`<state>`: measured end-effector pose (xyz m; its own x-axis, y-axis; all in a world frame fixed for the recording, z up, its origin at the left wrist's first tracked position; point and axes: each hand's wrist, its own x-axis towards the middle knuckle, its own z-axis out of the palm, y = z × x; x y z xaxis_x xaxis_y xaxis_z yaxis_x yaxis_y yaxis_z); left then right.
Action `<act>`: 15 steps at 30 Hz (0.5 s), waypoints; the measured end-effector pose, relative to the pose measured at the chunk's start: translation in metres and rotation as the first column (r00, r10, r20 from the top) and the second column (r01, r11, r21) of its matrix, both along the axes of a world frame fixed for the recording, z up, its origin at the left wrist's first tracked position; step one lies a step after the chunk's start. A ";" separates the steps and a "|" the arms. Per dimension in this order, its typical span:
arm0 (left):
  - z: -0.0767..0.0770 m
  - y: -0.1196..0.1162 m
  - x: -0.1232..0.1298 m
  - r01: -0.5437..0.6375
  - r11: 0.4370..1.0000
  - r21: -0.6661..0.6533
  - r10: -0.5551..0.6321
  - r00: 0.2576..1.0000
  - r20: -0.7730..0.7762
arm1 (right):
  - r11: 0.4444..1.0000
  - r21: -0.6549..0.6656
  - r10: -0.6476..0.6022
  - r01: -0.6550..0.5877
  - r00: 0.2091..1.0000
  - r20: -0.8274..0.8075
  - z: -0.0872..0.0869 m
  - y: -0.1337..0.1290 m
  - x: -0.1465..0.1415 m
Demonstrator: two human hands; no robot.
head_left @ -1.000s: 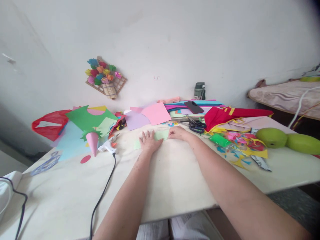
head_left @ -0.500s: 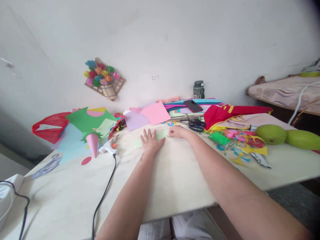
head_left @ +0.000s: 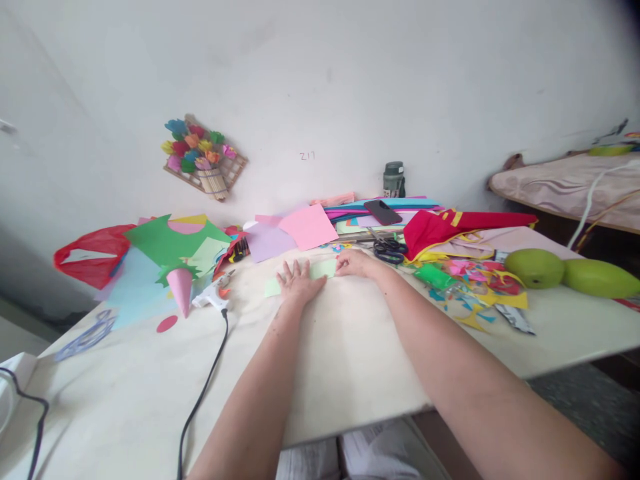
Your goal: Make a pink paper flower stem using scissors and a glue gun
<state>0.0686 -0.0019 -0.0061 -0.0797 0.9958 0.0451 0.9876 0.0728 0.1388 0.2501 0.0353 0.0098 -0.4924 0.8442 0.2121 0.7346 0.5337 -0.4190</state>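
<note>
A narrow light green paper strip (head_left: 323, 269) lies flat on the pale table (head_left: 360, 360). My left hand (head_left: 299, 285) presses on it with fingers spread, and the strip shows on both sides of the palm. At the strip's right end, my right hand (head_left: 354, 264) has its fingers pinched together on the paper. Just behind the hands is a pink paper sheet (head_left: 310, 227) over a lilac one. Black scissors (head_left: 389, 249) lie behind and to the right of my right hand.
A white glue gun (head_left: 212, 293) with a black cord, a pink cone (head_left: 180, 291) and green paper (head_left: 165, 240) are at the left. Coloured scraps (head_left: 475, 283), red cloth (head_left: 425, 233) and green fruits (head_left: 535, 269) lie right. A bottle (head_left: 394, 179) stands behind.
The whole view has shifted slightly. Both hands hold nearly the same places on the green strip, and a little more of it shows between them.
</note>
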 end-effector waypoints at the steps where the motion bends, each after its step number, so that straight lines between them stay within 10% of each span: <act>1: -0.001 0.000 0.000 0.003 1.000 0.002 -0.003 1.000 -0.002 | 1.000 0.000 -0.012 0.012 1.000 0.011 0.000 0.000 -0.001; 15: -0.001 -0.006 0.003 -0.029 0.999 0.043 0.028 0.999 0.025 | 0.954 -0.132 -0.237 0.270 0.946 0.222 0.020 -0.014 -0.014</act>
<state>0.0718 -0.0079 -0.0071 -0.1099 0.9902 0.0856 0.9816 0.0946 0.1662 0.2357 0.0212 0.0299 -0.2761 0.9610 -0.0161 0.9145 0.2575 -0.3121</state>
